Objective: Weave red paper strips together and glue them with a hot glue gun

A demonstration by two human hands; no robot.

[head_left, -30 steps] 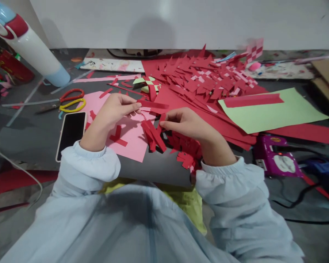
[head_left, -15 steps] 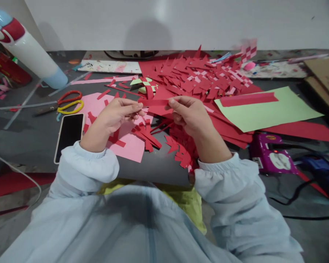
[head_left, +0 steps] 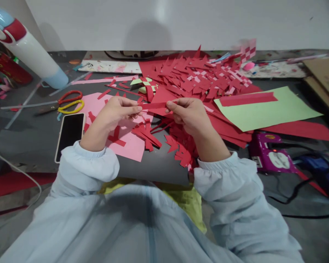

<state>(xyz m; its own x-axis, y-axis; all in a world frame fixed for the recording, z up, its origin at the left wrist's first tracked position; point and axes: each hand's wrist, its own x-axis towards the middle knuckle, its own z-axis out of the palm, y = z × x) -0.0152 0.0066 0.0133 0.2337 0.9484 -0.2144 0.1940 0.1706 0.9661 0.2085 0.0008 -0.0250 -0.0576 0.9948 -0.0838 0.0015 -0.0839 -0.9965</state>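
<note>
A narrow red paper strip [head_left: 153, 106] stretches level between both hands, above the table. My left hand [head_left: 117, 114] pinches its left end between thumb and fingers. At the other end, my right hand [head_left: 186, 111] is closed on the strip in the same kind of pinch. Beneath the hands lie a pink paper sheet [head_left: 133, 146] with red scraps on it and several cut red paper pieces [head_left: 147, 136]. Behind them spreads a large heap of folded red paper pieces [head_left: 178, 73], some in pink-and-red check.
Scissors [head_left: 71, 104] with red and yellow handles and a phone [head_left: 70, 137] lie to the left, near a white bottle [head_left: 34, 54]. To the right are a light green sheet [head_left: 271, 117] bearing a red strip and a purple box [head_left: 274, 155] with black cables.
The red strip between my hands looks narrower than before, its face turned differently. Both hands stay in nearly the same place, still pinching it.
</note>
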